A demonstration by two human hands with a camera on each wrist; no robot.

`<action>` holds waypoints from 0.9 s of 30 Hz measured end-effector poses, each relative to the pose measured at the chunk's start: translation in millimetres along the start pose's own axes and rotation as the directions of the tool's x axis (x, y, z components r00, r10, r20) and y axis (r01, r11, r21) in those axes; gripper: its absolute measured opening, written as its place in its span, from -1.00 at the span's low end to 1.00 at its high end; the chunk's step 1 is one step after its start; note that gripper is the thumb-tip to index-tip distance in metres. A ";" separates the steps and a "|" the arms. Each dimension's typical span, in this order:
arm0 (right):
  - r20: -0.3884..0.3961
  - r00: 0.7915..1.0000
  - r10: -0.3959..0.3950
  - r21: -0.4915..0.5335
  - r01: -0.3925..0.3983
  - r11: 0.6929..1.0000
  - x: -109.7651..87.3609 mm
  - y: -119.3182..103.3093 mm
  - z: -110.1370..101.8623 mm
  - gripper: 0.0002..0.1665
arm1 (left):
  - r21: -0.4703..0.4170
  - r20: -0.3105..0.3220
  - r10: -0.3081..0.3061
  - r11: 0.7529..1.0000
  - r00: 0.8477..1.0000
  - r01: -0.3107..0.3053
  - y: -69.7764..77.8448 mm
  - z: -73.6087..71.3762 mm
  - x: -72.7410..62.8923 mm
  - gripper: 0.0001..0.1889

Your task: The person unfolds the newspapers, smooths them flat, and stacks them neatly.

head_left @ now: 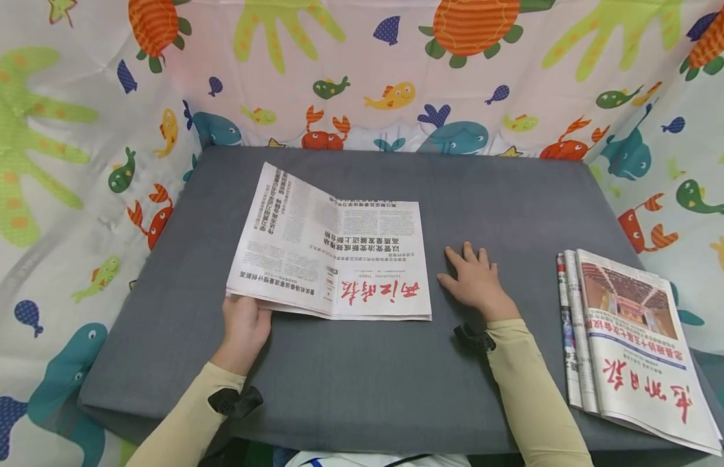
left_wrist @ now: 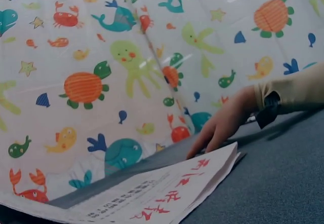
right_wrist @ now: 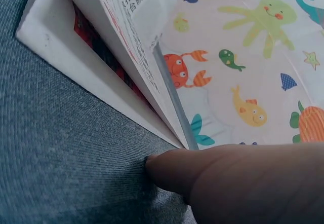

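Note:
A folded newspaper (head_left: 382, 259) with a red masthead lies on the grey table, its print upside down in the head view. Its left half slants up from a crease, and the right wrist view shows gaps between its sheets (right_wrist: 91, 41). My left hand (head_left: 245, 331) grips the near left edge; the fingertips are hidden under the paper. To the right of the newspaper, my right hand (head_left: 475, 282) rests on the table with fingers spread, holding nothing. In the left wrist view, the right hand (left_wrist: 225, 125) appears beyond the paper's masthead corner.
A stack of folded newspapers (head_left: 642, 350) lies at the table's right edge, the top one bearing a photo and red title. The grey cloth-covered table (head_left: 362, 383) is bordered by a curtain (head_left: 362, 58) printed with sea animals at the back and sides.

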State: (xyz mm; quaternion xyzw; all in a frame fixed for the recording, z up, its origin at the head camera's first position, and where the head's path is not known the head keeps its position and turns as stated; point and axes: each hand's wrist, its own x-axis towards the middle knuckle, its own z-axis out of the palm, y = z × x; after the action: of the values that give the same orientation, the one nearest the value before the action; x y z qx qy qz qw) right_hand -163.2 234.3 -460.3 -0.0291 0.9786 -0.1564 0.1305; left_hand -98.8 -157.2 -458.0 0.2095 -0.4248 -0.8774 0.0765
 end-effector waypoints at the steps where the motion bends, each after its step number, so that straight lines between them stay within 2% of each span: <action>1: -0.002 1.000 0.002 -0.002 -0.002 1.000 -0.1 0.1 -0.2 -0.15 | 0.004 -0.002 -0.010 1.000 1.000 0.010 0.0 -2.2 -0.3 -0.57; 8: -0.004 1.000 0.011 -0.008 -0.011 1.000 1.1 0.3 -0.1 -0.15 | 0.044 0.035 -0.073 0.997 0.997 0.071 1.1 -13.4 -3.6 -0.26; 11: -0.006 1.000 0.008 -0.012 -0.008 1.000 1.3 0.4 0.2 -0.15 | 0.083 0.003 -0.069 0.994 0.998 0.069 1.8 -15.2 -2.8 -0.13; 15: -0.006 1.000 0.007 -0.013 -0.007 1.000 2.0 0.9 0.8 -0.15 | 0.190 -0.059 0.007 0.982 0.998 0.005 2.1 -17.0 2.2 -0.01; 21: -0.002 1.000 0.007 -0.007 -0.007 1.000 2.1 1.0 0.8 -0.15 | 0.345 -0.052 0.163 0.929 0.985 -0.136 2.9 -25.1 6.6 -0.12; 23: -0.002 1.000 0.006 -0.009 -0.006 1.000 2.4 1.1 1.1 -0.15 | 0.360 -0.049 0.225 0.913 0.973 -0.193 4.5 -27.8 6.5 -0.15; 25: -0.002 1.000 0.004 -0.012 -0.004 1.000 2.8 1.3 1.3 -0.15 | 0.384 -0.036 0.318 0.879 0.947 -0.281 7.6 -29.8 6.5 -0.17; 27: -0.001 1.000 0.006 -0.014 -0.006 1.000 3.0 1.4 1.3 -0.15 | 0.474 -0.002 0.429 0.796 0.903 -0.377 11.9 -30.6 8.1 -0.20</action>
State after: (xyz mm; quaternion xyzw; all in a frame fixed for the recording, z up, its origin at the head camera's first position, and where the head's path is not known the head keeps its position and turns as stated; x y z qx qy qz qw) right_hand -165.7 235.0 -462.6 -0.0272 0.9798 -0.1492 0.1305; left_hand -93.4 -189.1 -468.1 0.1740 -0.6511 -0.7011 0.2328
